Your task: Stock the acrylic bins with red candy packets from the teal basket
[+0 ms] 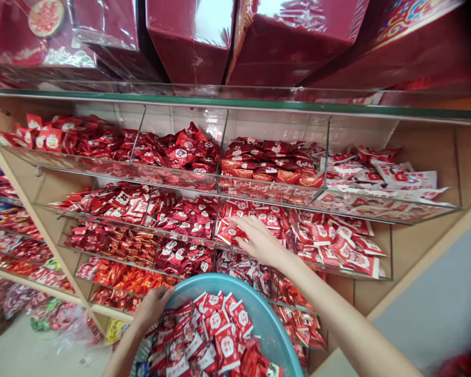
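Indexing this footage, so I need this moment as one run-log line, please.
left hand: holding teal basket | right hand: open over shelf packets, contact unclear | in basket: red-and-white packets

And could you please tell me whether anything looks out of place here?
Possibly: bagged packets lie on the floor at lower left, which looks odd because most others sit in shelf compartments. Nothing visibly spills from the teal basket.

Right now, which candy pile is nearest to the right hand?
The pile second from right in the second row from the top; only this one has the right hand over it.
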The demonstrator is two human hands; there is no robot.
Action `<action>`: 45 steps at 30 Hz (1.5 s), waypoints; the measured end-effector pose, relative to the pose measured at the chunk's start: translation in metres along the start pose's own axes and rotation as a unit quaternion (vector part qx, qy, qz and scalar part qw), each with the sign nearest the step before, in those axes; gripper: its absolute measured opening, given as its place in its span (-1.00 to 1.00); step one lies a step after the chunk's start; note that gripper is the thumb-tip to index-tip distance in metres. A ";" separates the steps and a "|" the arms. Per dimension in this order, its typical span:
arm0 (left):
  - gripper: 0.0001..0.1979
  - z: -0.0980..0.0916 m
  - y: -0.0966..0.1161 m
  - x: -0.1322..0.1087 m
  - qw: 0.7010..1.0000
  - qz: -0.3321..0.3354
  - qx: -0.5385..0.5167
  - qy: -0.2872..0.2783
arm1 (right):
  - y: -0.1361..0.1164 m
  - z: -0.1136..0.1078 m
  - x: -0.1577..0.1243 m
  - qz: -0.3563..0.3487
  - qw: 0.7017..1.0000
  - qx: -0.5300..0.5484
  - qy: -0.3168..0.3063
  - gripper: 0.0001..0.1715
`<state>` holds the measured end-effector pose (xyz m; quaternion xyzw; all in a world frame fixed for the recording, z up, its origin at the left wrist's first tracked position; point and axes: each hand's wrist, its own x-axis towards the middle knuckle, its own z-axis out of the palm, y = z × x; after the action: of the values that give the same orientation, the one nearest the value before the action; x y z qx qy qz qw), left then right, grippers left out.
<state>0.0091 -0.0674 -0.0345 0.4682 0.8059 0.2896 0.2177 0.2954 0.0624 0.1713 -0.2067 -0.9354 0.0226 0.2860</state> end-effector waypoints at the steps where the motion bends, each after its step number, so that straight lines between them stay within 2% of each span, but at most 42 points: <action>1: -0.54 0.000 0.000 0.000 1.000 -0.002 0.001 0.000 | 0.004 -0.001 0.006 -0.015 0.999 -0.024 -0.023 -0.35; 3: -0.54 -0.001 0.001 -0.001 1.000 -0.006 0.004 0.000 | 0.010 0.001 0.016 -0.029 0.995 -0.055 -0.079 -0.21; 6: -0.54 -0.003 0.004 -0.003 1.000 -0.010 0.016 -0.005 | 0.013 0.006 0.026 -0.037 0.985 -0.073 -0.149 -0.13; 12: -0.52 -0.003 0.007 -0.004 1.000 -0.010 0.016 -0.004 | 0.013 0.010 0.034 -0.032 0.980 -0.084 -0.178 -0.20; 24: -0.54 -0.002 0.003 -0.002 1.000 0.001 -0.017 0.002 | 0.026 0.013 0.029 -0.048 0.992 -0.028 -0.114 -0.24; 30: -0.53 -0.003 0.007 -0.005 1.000 -0.009 -0.011 0.004 | 0.032 0.018 0.025 -0.039 0.994 0.076 -0.071 -0.19; 35: -0.53 -0.002 0.004 -0.003 1.000 -0.004 0.003 -0.003 | 0.035 0.022 0.024 -0.034 0.980 0.193 -0.018 -0.24; 40: -0.54 -0.002 0.005 -0.003 1.000 0.011 -0.003 -0.004 | 0.022 0.010 0.021 -0.011 0.969 0.245 0.029 -0.27; 43: -0.56 -0.001 0.004 -0.002 1.000 0.012 -0.003 0.000 | 0.002 0.002 0.013 -0.013 0.968 0.248 0.043 -0.27; 45: -0.57 0.000 0.003 -0.001 1.000 0.017 -0.009 0.000 | -0.014 0.002 0.005 -0.021 0.966 0.258 0.029 -0.26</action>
<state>0.0115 -0.0672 -0.0323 0.4797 0.7952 0.3006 0.2174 0.2860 0.0518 0.1745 -0.1073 -0.8933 0.2511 0.3570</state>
